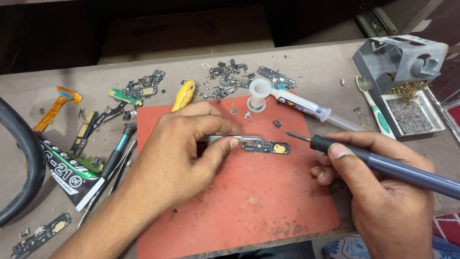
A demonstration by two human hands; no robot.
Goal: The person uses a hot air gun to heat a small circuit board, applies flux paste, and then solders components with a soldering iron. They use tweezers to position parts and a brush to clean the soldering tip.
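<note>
Steel tweezers (225, 138), pinched in the left hand (179, 158), pin a small dark circuit board (273, 147) mid red rubber mat (239, 192). The right hand (383, 192) grips a blue-handled soldering iron (383, 165), tip just right of the board. If the tweezers slip, I reckon the board skates and solder bridges.

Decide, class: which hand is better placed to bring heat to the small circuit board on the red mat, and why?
Probably the right hand: it holds the soldering iron, whose tip points at the small circuit board from just beside it. The left hand is occupied, pinching tweezers that reach the board's left end.
</note>
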